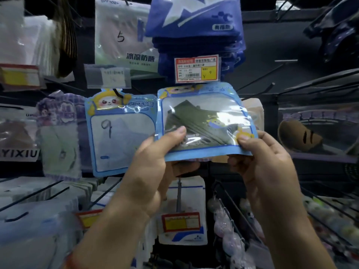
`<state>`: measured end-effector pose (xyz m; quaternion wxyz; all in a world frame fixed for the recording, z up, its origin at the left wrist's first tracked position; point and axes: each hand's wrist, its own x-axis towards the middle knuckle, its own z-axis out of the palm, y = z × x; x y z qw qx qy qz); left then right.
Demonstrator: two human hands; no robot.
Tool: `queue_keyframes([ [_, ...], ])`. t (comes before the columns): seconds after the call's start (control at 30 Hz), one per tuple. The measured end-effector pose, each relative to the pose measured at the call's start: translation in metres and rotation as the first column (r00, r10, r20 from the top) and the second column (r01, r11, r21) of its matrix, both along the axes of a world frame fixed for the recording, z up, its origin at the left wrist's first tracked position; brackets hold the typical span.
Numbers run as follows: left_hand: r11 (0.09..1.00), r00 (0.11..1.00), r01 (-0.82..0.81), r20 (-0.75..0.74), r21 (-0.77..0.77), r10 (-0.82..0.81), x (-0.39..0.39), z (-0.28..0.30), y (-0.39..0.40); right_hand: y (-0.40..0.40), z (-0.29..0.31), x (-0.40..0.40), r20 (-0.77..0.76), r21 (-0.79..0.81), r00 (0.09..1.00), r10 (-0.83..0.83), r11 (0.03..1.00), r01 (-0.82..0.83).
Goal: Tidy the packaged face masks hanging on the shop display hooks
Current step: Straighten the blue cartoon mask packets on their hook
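Here a light-blue mask packet (204, 121) is held up in front of the display, just below the red-and-yellow price tag (197, 68) and just beside a matching packet (120, 133) that hangs on a black hook (118, 93) to its left. The held packet is pinched at its two lower corners: the left hand (153, 164) has its thumb laid on the clear window near the lower left edge with the fingers curled behind, and the right hand (266, 162) has its thumb pressed on the lower right corner, the other fingers being tucked under the bottom seam. A dark green folded mask can be made out through the window. The packet is judged to be very light and thin, a soft glossy film that bends and crinkles readily; the shine on the window suggests a slippery face, so a pinch across the flat sealed border is likely to hold better than pressure on the window, under which the mask may shift. The contents are not thought fragile, though the film may crease. For hanging, the top edge with the cartoon head is presumably the part to be guided, since a hang hole would be expected there; that hole cannot be made out in this view, the top edge being blurred.
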<state>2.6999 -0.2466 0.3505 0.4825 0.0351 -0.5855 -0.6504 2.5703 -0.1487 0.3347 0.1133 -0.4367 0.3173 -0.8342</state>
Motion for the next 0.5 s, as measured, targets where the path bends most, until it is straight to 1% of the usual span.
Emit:
queue_keyframes([
  [0.07,0.997,1.000,-0.024,0.001,-0.071,0.024,0.012,0.000,0.003,0.002,-0.001,0.009,-0.011,-0.044,1.000,-0.018,0.999,0.017],
  [0.13,0.992,1.000,-0.012,-0.018,-0.127,0.009,0.025,0.000,0.010,0.001,-0.003,0.018,-0.006,-0.063,1.000,-0.003,0.998,0.003],
  [0.23,0.986,1.000,-0.009,-0.002,-0.164,0.009,0.044,-0.004,0.004,-0.003,-0.010,0.024,-0.001,0.008,1.000,0.011,1.000,-0.011],
  [0.3,0.987,0.998,-0.016,0.060,-0.157,0.025,0.056,-0.012,-0.009,-0.008,-0.015,0.026,-0.045,0.110,0.999,0.009,0.994,-0.004],
  [0.4,0.991,0.977,-0.072,0.191,-0.113,0.093,0.072,-0.035,-0.026,-0.014,-0.015,0.033,-0.134,0.236,0.990,0.046,0.972,-0.013],
  [0.47,0.991,0.957,-0.088,0.266,-0.100,0.112,0.082,-0.052,-0.033,-0.019,-0.012,0.040,-0.124,0.297,0.989,0.084,0.954,-0.043],
  [0.5,0.986,0.938,-0.115,0.313,-0.120,0.148,0.086,-0.058,-0.035,-0.021,-0.010,0.042,-0.100,0.309,0.990,0.099,0.949,-0.064],
])
